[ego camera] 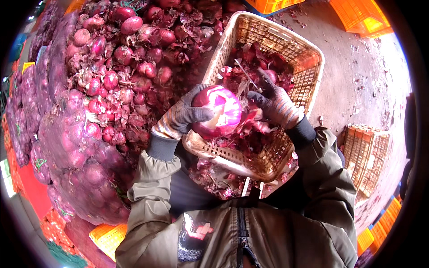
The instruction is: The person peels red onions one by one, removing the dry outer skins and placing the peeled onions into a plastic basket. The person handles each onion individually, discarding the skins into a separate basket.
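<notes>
My left hand point(186, 114), in a grey striped knit glove, grips a large red onion point(218, 112) over the near left rim of a plastic crate. Some of the onion's skin is off, and glossy purple and pale flesh shows. My right hand point(276, 98), gloved alike, is closed around a small knife point(246, 73), whose thin blade points up and to the left; the fingers hide most of its handle. Both hands are above the worn white plastic crate point(315, 60). Loose red onion skins point(248, 140) lie in it, with a rounded onion point(270, 76) beyond my right fingers.
A big heap of unpeeled red onions point(124, 73) rises on the left, beside filled purple mesh sacks point(90, 177). Another worn crate point(365, 157) stands on the right. Orange crates point(360, 16) are at the far right. Skin scraps litter the concrete floor point(348, 83).
</notes>
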A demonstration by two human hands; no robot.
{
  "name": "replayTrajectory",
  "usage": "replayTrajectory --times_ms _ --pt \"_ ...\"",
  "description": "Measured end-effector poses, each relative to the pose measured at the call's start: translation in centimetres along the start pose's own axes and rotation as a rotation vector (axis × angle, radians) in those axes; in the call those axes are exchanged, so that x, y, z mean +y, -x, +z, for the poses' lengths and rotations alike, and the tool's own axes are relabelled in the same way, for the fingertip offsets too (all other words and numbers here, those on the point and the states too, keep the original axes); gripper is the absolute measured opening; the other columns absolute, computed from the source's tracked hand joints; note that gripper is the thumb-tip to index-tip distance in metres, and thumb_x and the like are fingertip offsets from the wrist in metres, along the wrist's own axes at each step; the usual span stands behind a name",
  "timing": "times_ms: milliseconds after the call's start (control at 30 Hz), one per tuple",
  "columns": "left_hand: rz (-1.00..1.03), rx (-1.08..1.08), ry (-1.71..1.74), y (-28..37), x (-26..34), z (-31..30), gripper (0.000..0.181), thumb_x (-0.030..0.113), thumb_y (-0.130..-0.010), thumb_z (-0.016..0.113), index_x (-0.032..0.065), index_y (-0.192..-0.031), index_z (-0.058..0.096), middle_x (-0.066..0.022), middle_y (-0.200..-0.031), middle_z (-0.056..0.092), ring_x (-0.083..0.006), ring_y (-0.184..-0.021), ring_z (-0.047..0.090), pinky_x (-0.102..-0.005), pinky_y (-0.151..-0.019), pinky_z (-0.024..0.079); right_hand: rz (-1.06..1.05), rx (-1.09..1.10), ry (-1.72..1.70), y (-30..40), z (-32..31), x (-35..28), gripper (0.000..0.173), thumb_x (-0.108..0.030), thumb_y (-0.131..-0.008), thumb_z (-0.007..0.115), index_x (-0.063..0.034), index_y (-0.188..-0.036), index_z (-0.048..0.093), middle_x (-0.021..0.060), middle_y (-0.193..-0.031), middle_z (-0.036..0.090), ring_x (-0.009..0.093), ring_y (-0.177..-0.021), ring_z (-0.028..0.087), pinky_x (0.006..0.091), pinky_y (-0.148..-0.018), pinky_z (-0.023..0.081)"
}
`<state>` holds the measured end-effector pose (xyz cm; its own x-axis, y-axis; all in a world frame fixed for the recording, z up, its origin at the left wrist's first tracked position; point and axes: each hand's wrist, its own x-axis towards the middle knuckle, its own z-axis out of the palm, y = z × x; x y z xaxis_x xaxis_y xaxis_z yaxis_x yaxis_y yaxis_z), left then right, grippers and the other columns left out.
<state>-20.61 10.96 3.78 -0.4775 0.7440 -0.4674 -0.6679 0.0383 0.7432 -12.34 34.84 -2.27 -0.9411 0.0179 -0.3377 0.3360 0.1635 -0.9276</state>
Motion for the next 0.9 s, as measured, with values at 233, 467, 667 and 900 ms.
replayTrajectory --times_ms 233,467,667,900 --pt "0.275 -0.025 -0.223 -2.0 -1.5 0.2 0.075 0.019 -0.065 0.077 0.0021 -0.129 0.041 -0.0102 -0.118 0.054 -0.0201 -0.109 0.052 -0.0331 -0.097 0.039 0.182 -0.257 -0.802 0.4 1.2 -3.0 0.058 -0.01 -0.08 0.068 -0.0046 -0.131 0.04 0.0028 -0.103 0.061 0.01 -0.09 0.058 0.0246 -0.078 0.049" --pt "0.417 0.215 0.237 -3.7 -3.1 -2.6 0.017 -0.002 -0.072 0.065 0.0028 -0.088 0.061 -0.0094 -0.093 0.064 -0.0163 -0.083 0.061 -0.0277 -0.076 0.05 0.248 0.039 -0.903 0.4 -0.2 -2.6 0.031 -0.027 -0.078 0.069 -0.0083 -0.098 0.055 -0.0005 -0.07 0.058 0.007 -0.043 0.049 0.0199 -0.036 0.038" --pt "-0.3 0.409 -1.525 -5.2 -4.4 0.1 0.078 0.036 -0.07 0.075 0.0091 -0.132 0.036 -0.0169 -0.127 0.044 -0.0241 -0.116 0.045 -0.0359 -0.095 0.04 0.399 0.157 -1.026 -0.1 -0.8 -2.4 0.028 -0.031 -0.078 0.069 -0.0118 -0.091 0.055 0.0012 -0.06 0.056 0.012 -0.039 0.047 0.0239 -0.035 0.039" --pt "0.405 0.337 0.051 -5.2 -4.1 4.8 0.053 0.023 -0.072 0.076 0.0021 -0.115 0.051 -0.0075 -0.105 0.057 -0.0174 -0.089 0.06 -0.0293 -0.077 0.052 0.256 0.239 -1.042 0.9 3.3 -3.8 0.037 -0.008 -0.077 0.07 -0.0078 -0.108 0.05 0.0043 -0.086 0.061 0.014 -0.066 0.057 0.0275 -0.05 0.047"
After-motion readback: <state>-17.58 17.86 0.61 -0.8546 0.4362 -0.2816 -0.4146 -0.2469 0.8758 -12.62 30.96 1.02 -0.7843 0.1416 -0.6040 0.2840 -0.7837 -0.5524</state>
